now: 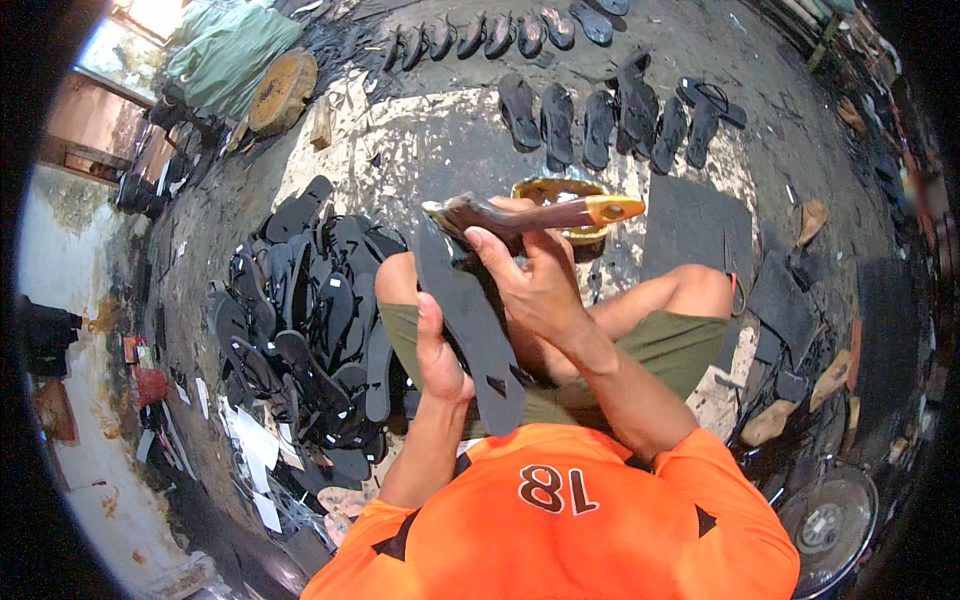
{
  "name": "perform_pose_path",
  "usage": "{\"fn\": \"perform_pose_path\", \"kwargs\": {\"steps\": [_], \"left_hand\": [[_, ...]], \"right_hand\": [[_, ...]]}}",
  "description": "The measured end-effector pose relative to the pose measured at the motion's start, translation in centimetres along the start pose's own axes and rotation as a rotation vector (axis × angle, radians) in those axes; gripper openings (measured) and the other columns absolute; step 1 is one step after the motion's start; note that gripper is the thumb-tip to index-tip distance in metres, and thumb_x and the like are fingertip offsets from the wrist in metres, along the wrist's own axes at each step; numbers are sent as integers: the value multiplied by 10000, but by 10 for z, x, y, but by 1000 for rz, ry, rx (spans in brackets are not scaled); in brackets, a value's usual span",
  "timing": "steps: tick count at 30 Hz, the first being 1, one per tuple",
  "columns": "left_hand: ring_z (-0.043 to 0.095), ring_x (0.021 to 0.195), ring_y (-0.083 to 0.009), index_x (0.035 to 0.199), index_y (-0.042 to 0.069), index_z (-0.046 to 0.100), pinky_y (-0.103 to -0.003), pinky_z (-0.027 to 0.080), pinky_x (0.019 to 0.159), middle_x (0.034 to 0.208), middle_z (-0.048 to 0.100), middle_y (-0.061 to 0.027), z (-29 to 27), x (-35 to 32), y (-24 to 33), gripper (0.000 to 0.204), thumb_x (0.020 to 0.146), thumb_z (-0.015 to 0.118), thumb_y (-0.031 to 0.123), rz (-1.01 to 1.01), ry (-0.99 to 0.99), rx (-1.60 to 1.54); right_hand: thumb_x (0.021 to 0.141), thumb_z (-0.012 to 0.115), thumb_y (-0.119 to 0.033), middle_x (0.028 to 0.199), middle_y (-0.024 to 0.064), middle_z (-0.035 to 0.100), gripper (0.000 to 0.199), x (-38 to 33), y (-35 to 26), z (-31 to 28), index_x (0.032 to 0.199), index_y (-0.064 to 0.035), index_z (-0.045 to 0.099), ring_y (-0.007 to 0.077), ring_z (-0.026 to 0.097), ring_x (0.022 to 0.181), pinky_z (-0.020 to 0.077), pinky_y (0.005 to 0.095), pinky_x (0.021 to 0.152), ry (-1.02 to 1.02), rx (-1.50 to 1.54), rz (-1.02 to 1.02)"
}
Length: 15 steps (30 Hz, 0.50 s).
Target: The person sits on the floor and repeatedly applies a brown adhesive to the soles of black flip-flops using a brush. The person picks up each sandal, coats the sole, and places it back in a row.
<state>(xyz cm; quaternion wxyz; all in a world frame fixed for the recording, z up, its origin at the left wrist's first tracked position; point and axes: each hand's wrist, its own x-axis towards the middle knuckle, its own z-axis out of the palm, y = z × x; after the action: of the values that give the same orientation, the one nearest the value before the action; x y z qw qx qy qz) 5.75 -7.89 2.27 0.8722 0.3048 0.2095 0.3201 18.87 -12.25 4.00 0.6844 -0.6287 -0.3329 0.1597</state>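
My left hand (437, 355) is closed around the edge of a long black sandal sole (462, 300), its thumb along the side. The sole is tilted in front of my chest, with small cut slots near its near end. My right hand (535, 270) grips a flat paintbrush (555, 216) with a brown handle and yellow tip. Its bristles lie at the far end of the sole and seem to touch it. Just beyond the brush stands a container (575, 188) with a yellowish, crusted rim, partly hidden by the handle and my right hand.
To the left lies a heap of black soles (325, 300). Ahead stand rows of sandals (598, 125) and shoe lasts (500, 38). A wooden block (283, 92) is at far left, a black sheet (697, 225) right of the container, and a round fan (828, 522) at lower right.
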Motion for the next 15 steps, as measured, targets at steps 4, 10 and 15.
{"fn": "perform_pose_path", "kwargs": {"steps": [4, 10, 15], "left_hand": [[498, 1273, -242, 1419, 89, 446, -406, 366, 1108, 1397, 520, -71, -12, 15, 2, 649, 984, 452, 571, 21, -114, -224], [544, 1207, -256, 1382, 52, 472, -420, 413, 1056, 1357, 550, -108, 4, 15, -10, 696, 982, 400, 617, -41, 27, -234], [538, 1220, -327, 1468, 40, 365, -452, 466, 1005, 1384, 511, -177, -21, -12, -22, 862, 920, 426, 703, -211, -147, -123]], "right_hand": [[900, 686, -185, 1107, 207, 643, 295, -29, -8, -14, 1119, 0, 617, 375, 624, 1029, 483, 440, 883, -141, -134, -69], [885, 714, -196, 1045, 193, 659, 322, -10, 6, -25, 1132, -10, 623, 349, 648, 996, 506, 398, 846, -90, -196, -176], [902, 667, -334, 1097, 215, 670, 405, 28, 69, -65, 1170, -30, 649, 384, 625, 1061, 483, 422, 920, -220, -417, 188]]}}
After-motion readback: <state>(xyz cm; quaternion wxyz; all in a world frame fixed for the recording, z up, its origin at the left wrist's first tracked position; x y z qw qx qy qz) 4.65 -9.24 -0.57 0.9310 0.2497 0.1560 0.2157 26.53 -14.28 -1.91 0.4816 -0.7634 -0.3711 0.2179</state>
